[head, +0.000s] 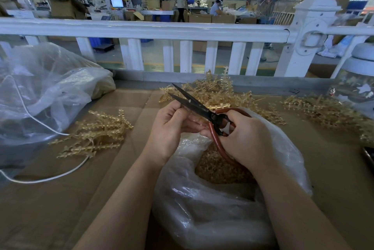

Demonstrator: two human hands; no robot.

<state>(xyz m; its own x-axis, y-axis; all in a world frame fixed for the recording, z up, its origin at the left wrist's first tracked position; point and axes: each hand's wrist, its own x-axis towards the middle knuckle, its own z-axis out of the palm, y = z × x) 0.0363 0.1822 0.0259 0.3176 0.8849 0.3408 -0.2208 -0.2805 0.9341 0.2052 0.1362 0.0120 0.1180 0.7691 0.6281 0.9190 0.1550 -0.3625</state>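
Observation:
My right hand (242,138) grips the red handles of a large pair of scissors (194,104), whose dark blades are parted and point up and to the left. My left hand (172,126) is curled just under the blades, its fingers pinching something small and clear that I cannot make out. Both hands hover over an open clear plastic bag (212,209) with small amber plastic pieces (218,168) inside. Amber plastic sprues (97,136) lie on the cardboard to the left, and another pile of sprues (218,91) lies behind the scissors.
Brown cardboard (60,199) covers the table. A big clear bag (40,87) with a white cord (50,176) sits at the left. More sprues (323,110) lie at the right beside a clear jar (358,87). A white railing (162,31) borders the far edge.

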